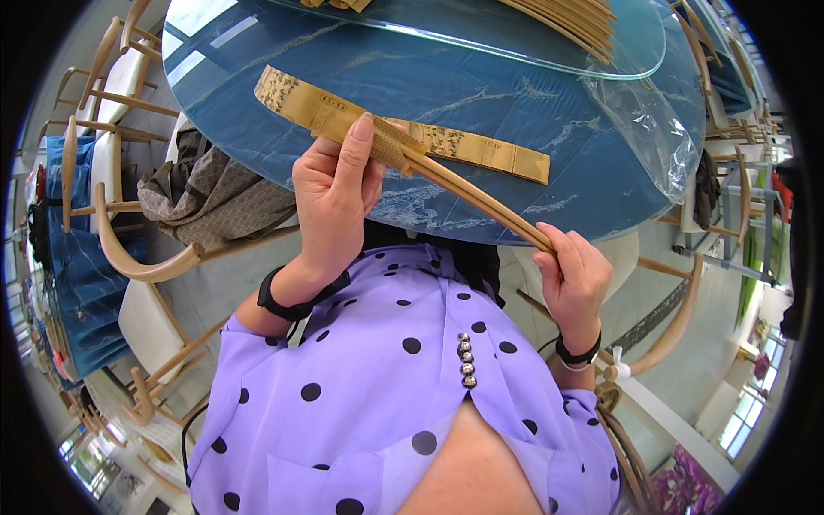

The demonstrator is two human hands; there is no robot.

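Note:
My left hand (336, 178) pinches a gold paper chopstick sleeve (296, 101) with dark printed patterns, thumb on top. The sleeve's far end bends up and to the left. From its near end, a pair of light brown chopsticks (476, 199) slants down to the right, their other ends inside the sleeve. My right hand (573, 276) is closed on the free ends of the chopsticks. Behind them, a second gold sleeve (485, 150) lies flat on the blue marbled table (232, 94), partly covered by the held one.
A glass turntable (481, 57) covers the table's far part, with a bundle of several chopsticks (571, 26) and gold sleeves (342, 4) on it. A clear plastic bag (648, 137) hangs at the right edge. A wooden chair (150, 270) with a patterned bag (219, 193) stands left.

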